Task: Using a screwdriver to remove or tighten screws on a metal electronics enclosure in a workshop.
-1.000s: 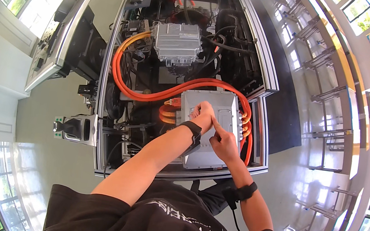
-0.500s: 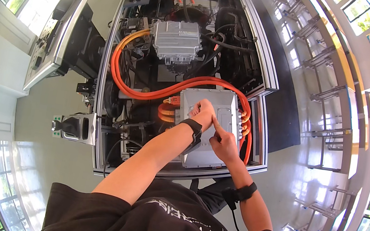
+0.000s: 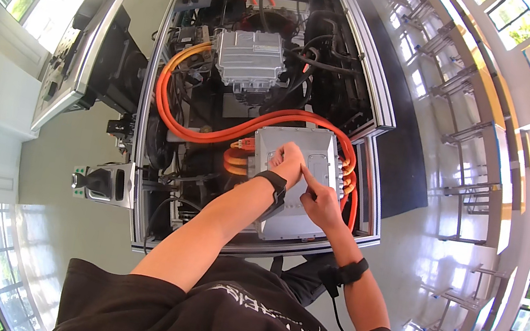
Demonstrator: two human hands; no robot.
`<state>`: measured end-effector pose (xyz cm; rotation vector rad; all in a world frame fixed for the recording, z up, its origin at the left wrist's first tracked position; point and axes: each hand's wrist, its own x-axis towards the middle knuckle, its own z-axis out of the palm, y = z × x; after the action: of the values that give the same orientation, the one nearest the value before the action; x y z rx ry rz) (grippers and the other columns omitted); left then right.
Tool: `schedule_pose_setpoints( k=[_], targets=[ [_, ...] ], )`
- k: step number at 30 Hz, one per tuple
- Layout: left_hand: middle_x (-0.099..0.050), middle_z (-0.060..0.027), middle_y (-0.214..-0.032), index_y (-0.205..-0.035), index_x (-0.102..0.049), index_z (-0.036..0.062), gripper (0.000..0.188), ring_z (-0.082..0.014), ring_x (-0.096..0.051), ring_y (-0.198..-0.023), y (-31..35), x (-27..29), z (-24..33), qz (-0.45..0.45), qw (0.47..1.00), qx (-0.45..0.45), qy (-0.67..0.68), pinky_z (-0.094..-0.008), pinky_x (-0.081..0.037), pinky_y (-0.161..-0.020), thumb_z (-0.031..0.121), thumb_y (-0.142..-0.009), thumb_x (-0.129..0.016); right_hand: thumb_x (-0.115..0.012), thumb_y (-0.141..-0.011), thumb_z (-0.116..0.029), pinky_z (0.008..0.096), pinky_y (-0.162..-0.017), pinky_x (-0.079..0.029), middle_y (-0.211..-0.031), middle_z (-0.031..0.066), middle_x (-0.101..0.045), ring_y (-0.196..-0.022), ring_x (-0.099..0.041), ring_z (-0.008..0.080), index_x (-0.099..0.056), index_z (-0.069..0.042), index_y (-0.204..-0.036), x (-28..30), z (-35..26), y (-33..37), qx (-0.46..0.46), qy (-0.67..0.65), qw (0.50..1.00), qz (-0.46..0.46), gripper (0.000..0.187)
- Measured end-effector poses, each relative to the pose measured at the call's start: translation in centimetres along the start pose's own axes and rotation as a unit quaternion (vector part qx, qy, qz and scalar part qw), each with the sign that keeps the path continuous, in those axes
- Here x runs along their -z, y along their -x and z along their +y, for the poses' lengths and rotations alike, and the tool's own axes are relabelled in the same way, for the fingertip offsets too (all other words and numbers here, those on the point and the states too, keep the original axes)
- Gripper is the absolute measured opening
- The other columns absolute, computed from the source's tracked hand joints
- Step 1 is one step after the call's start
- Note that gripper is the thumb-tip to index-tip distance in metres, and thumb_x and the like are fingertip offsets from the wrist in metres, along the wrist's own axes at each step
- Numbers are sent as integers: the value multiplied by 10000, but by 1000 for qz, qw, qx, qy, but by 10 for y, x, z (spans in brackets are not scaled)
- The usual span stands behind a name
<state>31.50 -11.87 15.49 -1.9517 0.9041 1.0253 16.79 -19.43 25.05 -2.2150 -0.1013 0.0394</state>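
Note:
My left hand is curled into a fist above a flat grey metal housing, and I see nothing in it. A black band circles that wrist. From the right comes my right hand, its index finger stretched toward the left hand and seemingly touching it near the wrist. The other right fingers are folded, with no object visible in them. Thick orange cables run along the housing's far side and plug into its right edge. Another orange connector sits at its left side.
An aluminium frame surrounds the housing and other machinery. Farther back sits a ribbed silver unit with cables. At the left are a gear shifter on a panel and a console. Metal-legged tables line the right.
Both hands keep nearly the same pose over the housing. The whole view has shifted very slightly.

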Motion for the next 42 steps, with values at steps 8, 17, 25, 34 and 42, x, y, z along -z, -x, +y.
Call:
schedule_pose_setpoints(
  k=[8,17,25,34,42],
  targets=[
    [-373,66,-559,-702,-562,108,234,-79,-343,-411,-6,-2,10,-18,998,26,-49,-192,-305,-404,273,-867,-545,-599,-763,8,351,-628,-491,-647,149,-563,-570,-583,281,-549,-127,-1424,7,3,-8,20,54,998,-27,676],
    [-370,69,-552,-676,-516,128,242,-74,-356,-395,-25,-6,10,-21,998,40,-42,-180,-317,-396,280,-860,-553,-599,-746,14,374,-619,-486,-649,157,-569,-581,-597,310,-551,-79,-1409,5,1,-5,46,59,997,-22,671],
    [-478,63,-567,-706,-624,115,218,-79,-389,-386,4,-1,5,11,999,27,-40,-189,-341,-390,248,-872,-574,-613,-739,0,392,-615,-486,-655,154,-582,-593,-604,324,-558,-58,-1396,5,0,-9,45,76,996,-27,662],
    [-482,54,-564,-689,-619,103,242,-89,-374,-383,12,3,3,7,999,13,-44,-196,-316,-388,266,-862,-580,-622,-726,4,384,-603,-492,-676,175,-594,-599,-614,329,-593,29,-1317,2,-10,-7,86,75,993,-21,592],
    [-422,56,-559,-661,-567,105,240,-86,-332,-379,19,4,5,7,997,21,-73,-197,-283,-379,235,-863,-559,-640,-706,-43,434,-572,-488,-663,168,-601,-612,-618,371,-642,22,-1176,3,-23,-9,121,63,991,-7,474]
  ],
)
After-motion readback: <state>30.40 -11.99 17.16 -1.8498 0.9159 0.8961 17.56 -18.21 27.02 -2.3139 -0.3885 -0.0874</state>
